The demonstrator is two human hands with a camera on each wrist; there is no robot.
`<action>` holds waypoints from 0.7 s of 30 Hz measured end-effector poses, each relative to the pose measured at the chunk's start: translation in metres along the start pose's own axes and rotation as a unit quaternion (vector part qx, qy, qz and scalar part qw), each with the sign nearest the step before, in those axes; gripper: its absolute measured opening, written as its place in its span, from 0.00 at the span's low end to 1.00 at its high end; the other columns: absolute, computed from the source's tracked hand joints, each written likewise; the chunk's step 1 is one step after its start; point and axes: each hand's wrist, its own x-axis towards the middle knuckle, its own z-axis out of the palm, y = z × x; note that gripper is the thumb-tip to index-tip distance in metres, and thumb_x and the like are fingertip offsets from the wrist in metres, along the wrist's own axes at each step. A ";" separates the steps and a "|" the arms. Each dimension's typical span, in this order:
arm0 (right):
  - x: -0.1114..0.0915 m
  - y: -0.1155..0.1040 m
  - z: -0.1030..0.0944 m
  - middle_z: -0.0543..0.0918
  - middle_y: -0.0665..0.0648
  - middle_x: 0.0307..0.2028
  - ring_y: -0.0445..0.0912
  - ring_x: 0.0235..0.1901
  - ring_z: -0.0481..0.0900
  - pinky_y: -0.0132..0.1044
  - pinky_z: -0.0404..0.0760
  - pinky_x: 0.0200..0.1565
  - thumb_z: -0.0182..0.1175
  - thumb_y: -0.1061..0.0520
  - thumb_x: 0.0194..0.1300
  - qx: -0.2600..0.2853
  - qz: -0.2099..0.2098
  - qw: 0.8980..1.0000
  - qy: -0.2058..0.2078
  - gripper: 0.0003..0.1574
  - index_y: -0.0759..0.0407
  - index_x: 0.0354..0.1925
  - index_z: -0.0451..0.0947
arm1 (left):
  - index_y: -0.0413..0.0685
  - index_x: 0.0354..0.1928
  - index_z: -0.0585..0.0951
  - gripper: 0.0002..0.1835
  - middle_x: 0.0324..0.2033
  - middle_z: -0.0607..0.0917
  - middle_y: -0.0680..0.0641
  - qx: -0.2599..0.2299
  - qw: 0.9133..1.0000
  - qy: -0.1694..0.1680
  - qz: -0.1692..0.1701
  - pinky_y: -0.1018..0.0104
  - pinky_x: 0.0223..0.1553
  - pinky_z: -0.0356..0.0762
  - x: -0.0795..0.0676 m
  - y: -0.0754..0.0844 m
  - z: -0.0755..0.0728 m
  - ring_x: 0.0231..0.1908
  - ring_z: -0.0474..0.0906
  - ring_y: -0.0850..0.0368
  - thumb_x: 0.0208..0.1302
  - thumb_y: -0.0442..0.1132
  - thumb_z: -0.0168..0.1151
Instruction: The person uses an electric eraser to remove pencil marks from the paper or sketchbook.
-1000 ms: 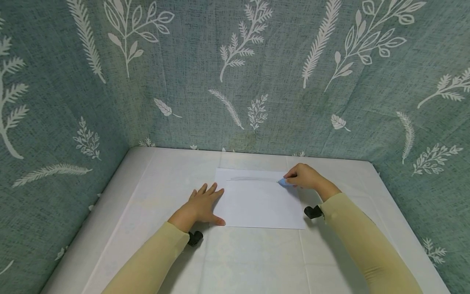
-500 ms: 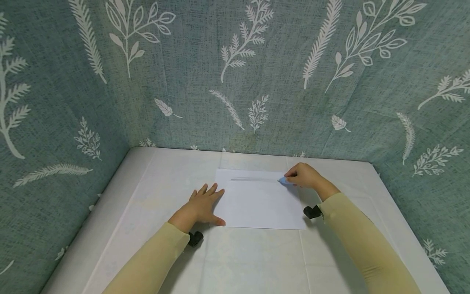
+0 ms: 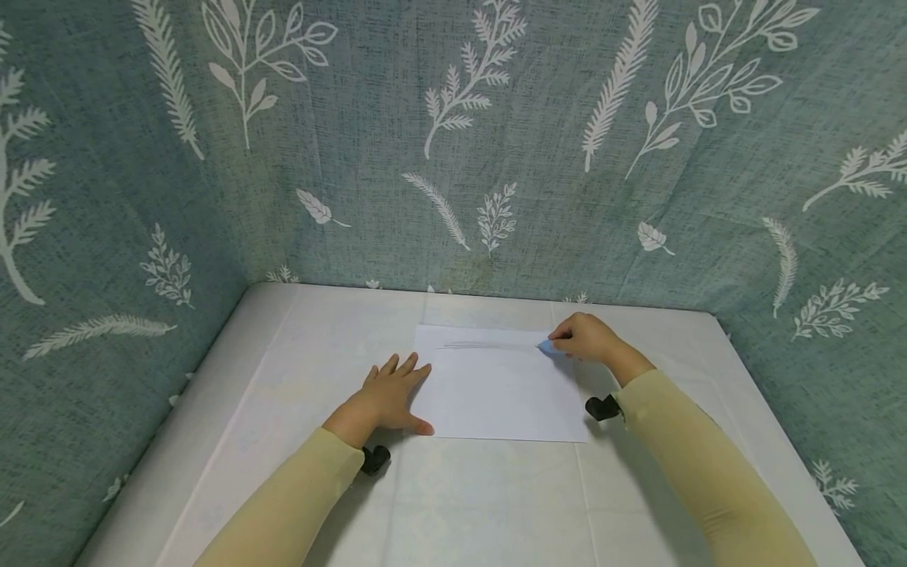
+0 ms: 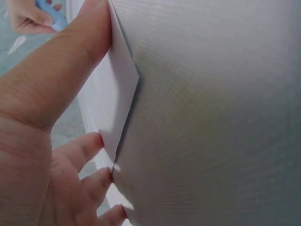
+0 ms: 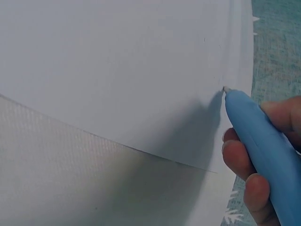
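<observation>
A white sheet of paper (image 3: 499, 398) lies flat, with several thin grey lines (image 3: 471, 345) running across its upper part. My left hand (image 3: 386, 398) spreads over the paper's left edge; in the left wrist view its thumb (image 4: 91, 40) and fingertips rest at that edge. At the upper right of the sheet, my right hand (image 3: 591, 340) pinches a fat light blue correction pen (image 5: 258, 146) between thumb and fingers. The pen's narrow metal tip (image 5: 226, 88) points left, right at the paper near the lines' right end. Its rear end is hidden by the hand.
A white cloth covers the table (image 3: 496, 504). Behind it and at both sides hangs a green-blue curtain (image 3: 368, 157) with white leaf prints. A black wrist device (image 3: 602, 408) sticks out by the right cuff, another (image 3: 375, 460) by the left cuff.
</observation>
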 end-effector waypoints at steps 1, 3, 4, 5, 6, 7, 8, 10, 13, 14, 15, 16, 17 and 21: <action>0.000 0.000 0.000 0.88 0.55 0.40 0.46 0.30 0.83 0.38 0.80 0.27 0.61 0.55 0.71 0.001 0.002 1.000 0.000 0.16 0.59 0.53 0.86 | 0.54 0.78 0.59 0.62 0.78 0.50 0.41 0.000 1.000 0.001 0.000 0.31 0.70 0.41 0.000 0.000 0.000 0.76 0.39 0.33 0.43 0.68 0.77; 0.001 -0.001 0.001 0.88 0.55 0.41 0.46 0.30 0.84 0.38 0.80 0.28 0.62 0.55 0.70 0.003 -0.001 1.000 0.000 0.16 0.59 0.52 0.86 | 0.54 0.78 0.59 0.62 0.78 0.50 0.41 -0.001 1.000 0.001 0.000 0.31 0.70 0.41 -0.001 0.000 0.000 0.76 0.39 0.33 0.43 0.67 0.77; 0.001 -0.001 0.001 0.88 0.56 0.42 0.45 0.31 0.84 0.38 0.80 0.28 0.62 0.55 0.70 0.004 -0.003 1.000 -0.002 0.16 0.59 0.52 0.86 | 0.54 0.78 0.59 0.62 0.78 0.50 0.41 -0.001 1.000 0.001 0.000 0.32 0.71 0.41 -0.001 0.000 0.000 0.76 0.39 0.33 0.43 0.67 0.77; 0.001 -0.002 0.002 0.87 0.56 0.42 0.45 0.31 0.84 0.38 0.80 0.28 0.62 0.55 0.70 0.003 -0.007 1.000 -0.003 0.16 0.60 0.52 0.86 | 0.54 0.78 0.59 0.62 0.78 0.50 0.41 -0.002 1.000 0.001 -0.001 0.32 0.71 0.41 -0.001 -0.001 -0.001 0.76 0.39 0.33 0.43 0.67 0.77; 0.001 -0.002 0.002 0.87 0.56 0.42 0.45 0.32 0.84 0.38 0.80 0.28 0.62 0.55 0.70 0.005 -0.007 1.000 -0.004 0.16 0.59 0.52 0.86 | 0.54 0.78 0.59 0.62 0.78 0.50 0.41 -0.001 1.000 0.001 0.000 0.32 0.71 0.41 -0.001 -0.001 -0.001 0.76 0.39 0.33 0.43 0.67 0.77; 0.001 -0.003 0.002 0.87 0.56 0.43 0.45 0.32 0.85 0.38 0.81 0.28 0.62 0.55 0.70 0.004 -0.010 1.000 -0.005 0.15 0.59 0.51 0.86 | 0.53 0.78 0.59 0.62 0.78 0.50 0.41 -0.001 1.000 0.001 0.001 0.32 0.71 0.41 -0.001 0.000 -0.001 0.76 0.39 0.33 0.43 0.67 0.77; 0.001 -0.004 0.002 0.87 0.56 0.43 0.45 0.32 0.85 0.38 0.81 0.28 0.62 0.55 0.70 0.004 -0.012 1.000 -0.007 0.15 0.59 0.51 0.86 | 0.53 0.78 0.59 0.62 0.78 0.50 0.41 0.001 1.000 0.000 0.001 0.32 0.71 0.41 -0.001 -0.001 -0.002 0.76 0.39 0.33 0.43 0.68 0.77; 0.001 -0.005 0.001 0.87 0.57 0.44 0.45 0.33 0.85 0.39 0.81 0.29 0.62 0.55 0.70 0.006 -0.015 1.000 -0.014 0.15 0.59 0.51 0.86 | 0.53 0.78 0.59 0.62 0.78 0.50 0.41 0.003 1.000 0.000 0.004 0.31 0.70 0.41 -0.001 -0.001 -0.002 0.76 0.39 0.33 0.43 0.68 0.76; -0.001 -0.007 0.000 0.86 0.58 0.46 0.45 0.33 0.85 0.39 0.82 0.30 0.62 0.56 0.70 0.007 -0.019 0.999 -0.025 0.15 0.60 0.51 0.86 | 0.53 0.78 0.59 0.62 0.78 0.50 0.40 0.006 1.000 0.001 0.007 0.31 0.70 0.42 0.000 -0.001 -0.002 0.76 0.40 0.33 0.43 0.69 0.76; -0.001 -0.007 0.000 0.86 0.58 0.46 0.45 0.33 0.85 0.39 0.82 0.30 0.62 0.56 0.70 0.006 -0.020 0.999 -0.026 0.15 0.60 0.51 0.86 | 0.53 0.78 0.59 0.63 0.78 0.50 0.40 0.007 1.000 0.001 0.007 0.31 0.70 0.42 0.000 -0.001 -0.002 0.76 0.40 0.33 0.43 0.69 0.76; -0.001 -0.008 0.000 0.87 0.58 0.46 0.45 0.33 0.85 0.39 0.82 0.30 0.62 0.56 0.70 0.004 -0.020 0.999 -0.026 0.15 0.60 0.51 0.86 | 0.53 0.78 0.59 0.63 0.78 0.50 0.40 0.006 1.000 0.001 0.007 0.31 0.70 0.42 0.000 -0.001 -0.002 0.76 0.40 0.33 0.43 0.69 0.76; -0.001 -0.008 0.000 0.87 0.58 0.46 0.45 0.33 0.85 0.39 0.82 0.30 0.62 0.56 0.70 0.002 -0.018 1.000 -0.024 0.15 0.60 0.51 0.86 | 0.53 0.78 0.59 0.63 0.78 0.50 0.40 0.006 1.000 0.001 0.007 0.31 0.70 0.42 0.000 -0.001 -0.002 0.76 0.40 0.33 0.43 0.69 0.76; -0.001 -0.008 0.000 0.87 0.57 0.45 0.45 0.32 0.85 0.38 0.82 0.29 0.62 0.56 0.71 -0.001 -0.016 1.000 -0.021 0.15 0.60 0.52 0.86 | 0.53 0.78 0.59 0.62 0.78 0.50 0.40 0.006 1.000 0.001 0.007 0.31 0.70 0.42 0.000 -0.001 -0.002 0.76 0.40 0.33 0.43 0.68 0.76; -0.001 -0.008 0.000 0.88 0.56 0.41 0.45 0.31 0.85 0.38 0.81 0.29 0.62 0.55 0.70 -0.008 -0.005 1.000 -0.002 0.16 0.61 0.52 0.86 | 0.53 0.78 0.59 0.62 0.78 0.50 0.41 0.005 1.000 -0.002 0.006 0.31 0.70 0.42 0.000 -0.001 -0.001 0.76 0.40 0.33 0.43 0.68 0.76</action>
